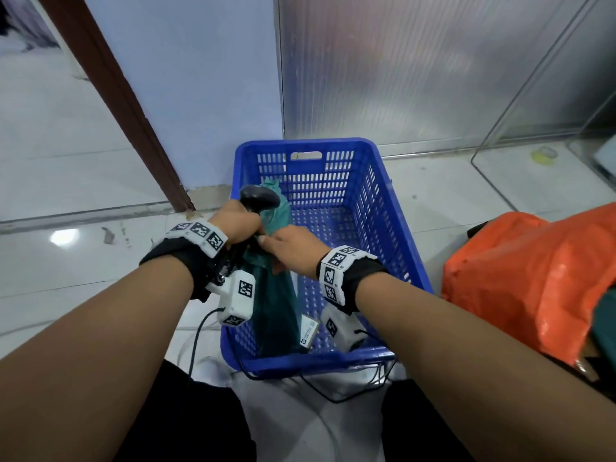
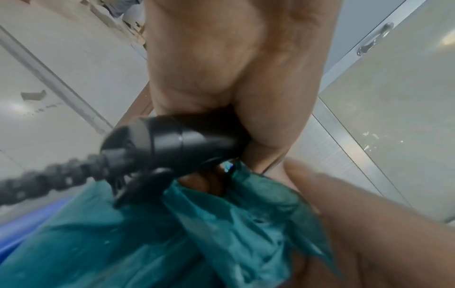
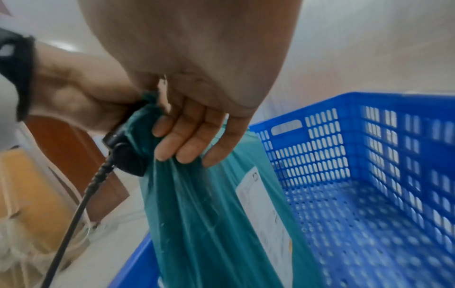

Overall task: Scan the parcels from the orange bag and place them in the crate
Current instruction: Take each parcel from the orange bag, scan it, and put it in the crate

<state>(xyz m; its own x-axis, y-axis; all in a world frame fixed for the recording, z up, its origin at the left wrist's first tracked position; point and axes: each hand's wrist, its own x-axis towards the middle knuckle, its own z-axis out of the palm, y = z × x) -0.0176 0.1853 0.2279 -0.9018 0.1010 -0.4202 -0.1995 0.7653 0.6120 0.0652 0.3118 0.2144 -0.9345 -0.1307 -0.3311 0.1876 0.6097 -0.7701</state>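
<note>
Teal plastic hangs from both your hands at the centre of the head view: the parcel (image 1: pixel 275 308), a soft mailer bag, dangles with its long axis near vertical, gathered neck up between your knuckles and lower end already down inside the blue crate (image 1: pixel 383 208), close to the near left wall. Your right hand (image 1: pixel 290 250) pinches the bunched neck from the right, fingertips (image 3: pixel 183 154) curled together onto the folds in the right wrist view, so the bulk of the parcel lies straight below them. Your left hand (image 1: pixel 238 221) is clamped round the black scanner (image 1: pixel 260 196), and the left wrist view shows teal folds caught beneath that same grip, beside the scanner's corded base. A white shipping label (image 3: pixel 267 210) runs down the parcel's side toward the crate floor. Either hand is equally near; the drop seems to turn on both sets of fingers letting go, since the crate floor sits directly underneath. At the right edge of the head view, the orange bag (image 1: pixel 533 271) lies well apart from the crate's right wall.
</note>
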